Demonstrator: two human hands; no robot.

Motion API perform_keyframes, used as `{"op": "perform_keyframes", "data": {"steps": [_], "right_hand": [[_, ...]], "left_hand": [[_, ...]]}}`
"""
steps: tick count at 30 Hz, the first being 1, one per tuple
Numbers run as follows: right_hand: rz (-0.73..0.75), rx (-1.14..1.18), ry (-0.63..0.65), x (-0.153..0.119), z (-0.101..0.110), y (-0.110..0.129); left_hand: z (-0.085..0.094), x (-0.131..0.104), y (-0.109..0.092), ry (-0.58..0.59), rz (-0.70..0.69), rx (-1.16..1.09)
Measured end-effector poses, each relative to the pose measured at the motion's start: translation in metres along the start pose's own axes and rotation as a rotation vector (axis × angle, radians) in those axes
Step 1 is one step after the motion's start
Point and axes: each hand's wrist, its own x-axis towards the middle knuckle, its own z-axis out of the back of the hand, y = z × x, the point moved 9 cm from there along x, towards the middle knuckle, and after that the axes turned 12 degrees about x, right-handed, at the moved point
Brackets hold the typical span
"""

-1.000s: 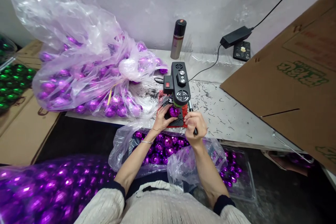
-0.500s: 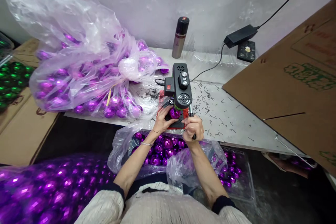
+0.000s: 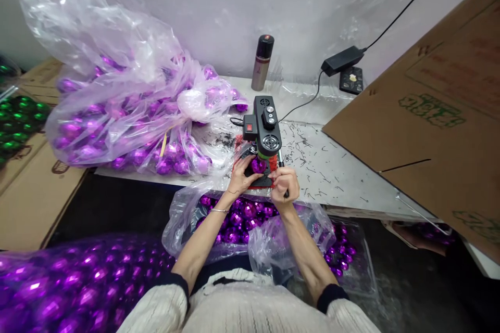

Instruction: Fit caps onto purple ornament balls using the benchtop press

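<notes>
A black bench drill press-like machine (image 3: pixel 267 122), with a red switch and two round vents, stands on the table. Under its head sits a shiny purple bauble (image 3: pixel 258 165) on a black base. My left hand (image 3: pixel 241 176) curves around the bauble's left and near side, thumb and fingers closed on it. My right hand (image 3: pixel 285 186) wraps round the machine's black-gripped lever (image 3: pixel 286 193) on the right side. The tool's tip, where it meets the bauble's top, is hidden beneath the head.
A clear bag of purple baubles (image 3: pixel 117 130) covers the table's left part. An open bag of baubles (image 3: pixel 238 223) lies below my hands. Behind the machine stands a spray can (image 3: pixel 262 63); a power adapter (image 3: pixel 342 60) is to its right. A cardboard box (image 3: pixel 437 109) leans in from the right.
The camera view has shifted slightly, so the table items sit a little more to the left. Both hands keep their places on the bauble and the lever.
</notes>
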Motion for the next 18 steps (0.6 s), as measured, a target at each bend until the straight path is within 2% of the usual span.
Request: {"op": "perform_keyframes", "data": {"steps": [3, 6, 9, 13, 16, 18], "right_hand": [[-0.096, -0.061, -0.083, 0.026, 0.004, 0.009], [-0.194, -0.045, -0.098, 0.049, 0.002, 0.016], [-0.18, -0.053, -0.06, 0.06, 0.0, 0.024], [-0.186, -0.101, 0.018, 0.055, 0.003, 0.019], [-0.279, -0.104, 0.045, 0.039, 0.01, 0.006], [-0.361, -0.129, 0.038, 0.026, 0.019, -0.002]], "left_hand": [[-0.001, 0.002, -0.001, -0.004, -0.019, -0.031], [0.001, 0.001, 0.0, -0.026, 0.011, -0.072], [0.015, -0.015, 0.001, -0.105, 0.088, -0.087], [0.048, -0.066, -0.003, -0.104, 0.131, -0.03], [0.072, -0.114, -0.002, -0.024, 0.145, 0.056], [0.077, -0.144, 0.005, 0.059, 0.16, 0.129]]}}
